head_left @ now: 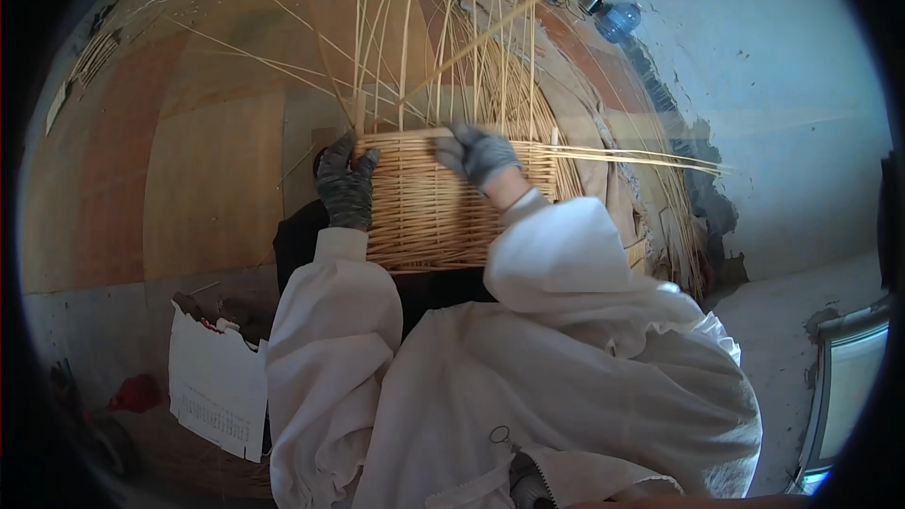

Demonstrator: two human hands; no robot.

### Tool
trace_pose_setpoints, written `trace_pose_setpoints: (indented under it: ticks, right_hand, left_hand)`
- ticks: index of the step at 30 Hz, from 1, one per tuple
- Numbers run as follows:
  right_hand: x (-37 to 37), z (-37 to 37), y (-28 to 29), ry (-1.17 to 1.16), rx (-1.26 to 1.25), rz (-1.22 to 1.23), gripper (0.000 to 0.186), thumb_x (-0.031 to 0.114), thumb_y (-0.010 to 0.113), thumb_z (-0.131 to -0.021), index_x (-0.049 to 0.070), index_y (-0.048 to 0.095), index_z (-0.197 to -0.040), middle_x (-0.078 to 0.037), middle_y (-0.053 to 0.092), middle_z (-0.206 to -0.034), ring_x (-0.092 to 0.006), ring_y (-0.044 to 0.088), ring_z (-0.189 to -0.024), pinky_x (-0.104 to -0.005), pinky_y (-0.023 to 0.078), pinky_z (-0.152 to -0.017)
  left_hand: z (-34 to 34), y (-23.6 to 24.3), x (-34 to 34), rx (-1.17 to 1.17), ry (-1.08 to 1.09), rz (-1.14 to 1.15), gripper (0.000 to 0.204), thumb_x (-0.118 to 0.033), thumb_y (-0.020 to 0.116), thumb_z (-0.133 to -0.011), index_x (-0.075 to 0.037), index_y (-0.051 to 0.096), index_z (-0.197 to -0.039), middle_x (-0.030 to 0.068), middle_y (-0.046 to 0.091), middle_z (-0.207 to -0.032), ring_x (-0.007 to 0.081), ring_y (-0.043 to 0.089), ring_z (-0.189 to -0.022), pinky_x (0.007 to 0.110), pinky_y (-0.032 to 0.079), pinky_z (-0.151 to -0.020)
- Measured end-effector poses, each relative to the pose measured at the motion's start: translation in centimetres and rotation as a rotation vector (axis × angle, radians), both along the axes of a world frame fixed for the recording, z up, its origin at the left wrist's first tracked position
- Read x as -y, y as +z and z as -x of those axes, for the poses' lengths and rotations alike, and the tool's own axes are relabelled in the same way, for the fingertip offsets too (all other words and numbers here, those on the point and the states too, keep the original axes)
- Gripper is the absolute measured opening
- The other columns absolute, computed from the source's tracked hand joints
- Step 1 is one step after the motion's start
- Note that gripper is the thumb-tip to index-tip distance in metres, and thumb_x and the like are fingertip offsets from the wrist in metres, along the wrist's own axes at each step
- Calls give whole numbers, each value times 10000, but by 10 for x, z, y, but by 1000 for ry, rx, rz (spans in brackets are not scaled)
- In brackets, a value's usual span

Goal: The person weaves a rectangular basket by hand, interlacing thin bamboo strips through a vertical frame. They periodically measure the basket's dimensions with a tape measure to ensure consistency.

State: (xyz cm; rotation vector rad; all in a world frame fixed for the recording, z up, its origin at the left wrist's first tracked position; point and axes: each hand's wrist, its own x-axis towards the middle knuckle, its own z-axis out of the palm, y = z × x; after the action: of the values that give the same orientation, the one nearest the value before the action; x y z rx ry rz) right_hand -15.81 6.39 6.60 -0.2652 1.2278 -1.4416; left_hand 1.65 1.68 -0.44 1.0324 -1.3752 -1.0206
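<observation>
Honey-gold right across the woven panel (429, 203), banded side to side in tight rows! Pale straw-yellow on the far rods (501, 85). Streaky dark grey on the left grip (345, 184), a lighter grey on the right grip (479, 153). White sleeves (335, 311) near; tan and rust-brown patchwork over the left floor (217, 179); translucent blue for the bottle (617, 22) far right.

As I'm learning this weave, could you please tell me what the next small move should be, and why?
Probably press the top row down with the right hand, which lies at the upper edge of the woven panel; the left hand holds its left corner, and tall stakes rise above.
</observation>
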Motion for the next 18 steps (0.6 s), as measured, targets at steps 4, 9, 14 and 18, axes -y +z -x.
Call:
trace_pose_setpoints:
  ticks: [4,9,14,18]
  right_hand:
    - [-36,50,-52,-74,146,83,123,112,547,-837,38,496,-922,-76,536,-798,-221,567,-780,-361,509,-713]
    - [-38,40,-23,-150,-99,167,96,61,607,-786,14,535,-830,-111,574,-753,-232,595,-690,-354,541,-636]
    - [60,25,33,278,-1157,276,138,73,600,-776,-23,553,-863,-175,593,-831,-242,606,-876,-319,516,-747]
    - [165,64,-10,103,-1668,168,547,191,586,-803,40,329,-1261,-172,582,-951,-301,577,-822,-336,490,-733]
  left_hand:
    - [-4,9,16,-11,-190,-114,382,-148,693,-723,22,558,-1037,108,602,-929,189,561,-814,284,455,-720]
    - [-5,28,69,247,-626,-506,306,-152,701,-709,-8,569,-944,66,573,-778,154,521,-699,272,438,-623]
    - [-5,-47,73,-164,-339,-491,218,-129,683,-730,-1,574,-870,73,565,-763,160,523,-695,273,442,-632]
    - [51,-12,55,73,-190,-499,178,-140,645,-760,-41,610,-905,44,576,-739,126,509,-646,258,432,-582]
